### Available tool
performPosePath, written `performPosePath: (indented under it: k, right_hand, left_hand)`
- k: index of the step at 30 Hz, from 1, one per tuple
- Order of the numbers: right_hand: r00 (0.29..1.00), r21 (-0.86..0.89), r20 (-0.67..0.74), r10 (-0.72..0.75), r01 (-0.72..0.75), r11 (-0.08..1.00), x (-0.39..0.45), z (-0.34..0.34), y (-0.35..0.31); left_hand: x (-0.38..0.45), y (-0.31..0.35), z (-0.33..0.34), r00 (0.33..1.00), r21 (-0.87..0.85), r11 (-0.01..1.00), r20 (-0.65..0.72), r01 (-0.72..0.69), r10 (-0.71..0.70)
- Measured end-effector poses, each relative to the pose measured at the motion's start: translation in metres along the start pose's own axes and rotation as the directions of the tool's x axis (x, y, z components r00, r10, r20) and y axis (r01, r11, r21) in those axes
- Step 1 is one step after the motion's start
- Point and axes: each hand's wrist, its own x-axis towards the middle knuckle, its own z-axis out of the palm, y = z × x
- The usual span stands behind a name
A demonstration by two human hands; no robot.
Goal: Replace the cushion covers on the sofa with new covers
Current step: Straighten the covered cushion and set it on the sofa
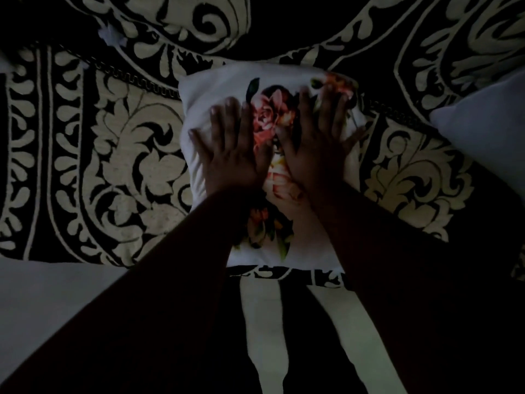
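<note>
Head view, dim light: a white cushion [287, 228] with a printed flower design lies flat on the sofa seat [122, 172], close to the front edge of the seat and roughly centred in the frame. The seat is covered in a black and cream scroll-pattern fabric. The left hand [230, 155] lies flat on the left half of the cushion, fingers straight and spread wide, palm down. The right hand [318, 143] lies flat on the right half, fingers likewise straight and spread, fingertips near the far edge of the cushion. Neither hand grips anything. A plain white pillow [488, 132] lies at the right edge of the frame, apart from the cushion. Pale floor [56, 285] shows below the seat.
</note>
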Motion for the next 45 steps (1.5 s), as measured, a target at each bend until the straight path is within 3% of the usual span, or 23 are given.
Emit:
performPosePath:
  k: [5, 16, 20, 23, 25, 27, 29, 32, 35, 37, 39, 41, 43, 45]
  right_hand:
    - [1.0, 0.027, 0.016, -0.024, 0.023, 0.999, 0.008, -0.007, 0.001]
    - [0.978, -0.044, -0.05, -0.201, 0.199, 0.979, -0.138, -0.02, 0.034]
    - [0.99, -0.045, -0.046, -0.134, 0.132, 0.99, -0.112, -0.043, 0.024]
    - [0.962, -0.043, -0.144, -0.231, 0.227, 0.973, -0.084, -0.069, 0.009]
    - [0.932, 0.005, -0.164, -0.323, 0.328, 0.945, -0.069, -0.074, -0.003]
    - [0.929, -0.016, -0.093, -0.359, 0.359, 0.933, -0.059, -0.068, -0.006]
    - [0.958, -0.031, 0.003, -0.286, 0.286, 0.958, -0.049, -0.059, 0.008]
    - [0.989, 0.085, 0.141, -0.044, 0.032, 0.996, -0.028, -0.061, 0.042]
    - [0.999, 0.173, 0.048, 0.009, -0.017, 0.985, -0.015, -0.069, 0.074]
    - [0.976, 0.4, 0.038, 0.215, -0.212, 0.892, -0.01, -0.078, 0.085]
    - [0.958, 0.544, 0.055, 0.281, -0.264, 0.796, -0.007, -0.086, 0.087]
    - [0.948, 0.65, 0.142, 0.284, -0.306, 0.695, -0.007, -0.093, 0.085]
    - [0.934, 0.729, 0.188, 0.304, -0.34, 0.594, -0.007, -0.102, 0.084]
    - [0.927, 0.778, 0.176, 0.33, -0.336, 0.53, -0.002, -0.105, 0.092]
  left_hand:
    - [0.006, -0.001, -0.015, 0.999, 0.002, 0.999, -0.015, -0.04, 0.04]
    - [-0.133, -0.011, -0.035, 0.973, -0.013, 0.975, 0.055, -0.224, 0.224]
    - [-0.103, -0.002, -0.069, 0.979, -0.028, 0.979, -0.006, -0.204, 0.203]
    - [-0.056, 0.001, -0.097, 0.955, -0.073, 0.954, -0.08, -0.292, 0.286]
    - [-0.032, -0.002, -0.098, 0.942, -0.083, 0.938, -0.015, -0.337, 0.337]
    - [-0.022, -0.009, -0.089, 0.929, -0.056, 0.93, 0.057, -0.364, 0.367]
    - [-0.019, -0.022, -0.08, 0.926, -0.028, 0.93, 0.087, -0.366, 0.367]
    - [-0.014, -0.045, -0.076, 0.965, -0.114, 0.969, 0.115, -0.221, 0.234]
    - [-0.01, -0.052, -0.082, 0.98, -0.164, 0.983, 0.163, -0.088, 0.115]
    - [-0.01, -0.042, -0.089, 0.99, -0.15, 0.987, 0.114, -0.064, 0.082]
    - [-0.016, -0.023, -0.098, 0.985, -0.113, 0.979, 0.01, -0.169, 0.171]
    - [-0.029, 0.005, -0.103, 0.937, -0.098, 0.932, -0.03, -0.35, 0.349]
    - [-0.045, 0.029, -0.098, 0.897, -0.055, 0.897, 0.025, -0.439, 0.441]
    - [-0.056, 0.04, -0.086, 0.899, 0.011, 0.901, 0.078, -0.434, 0.432]
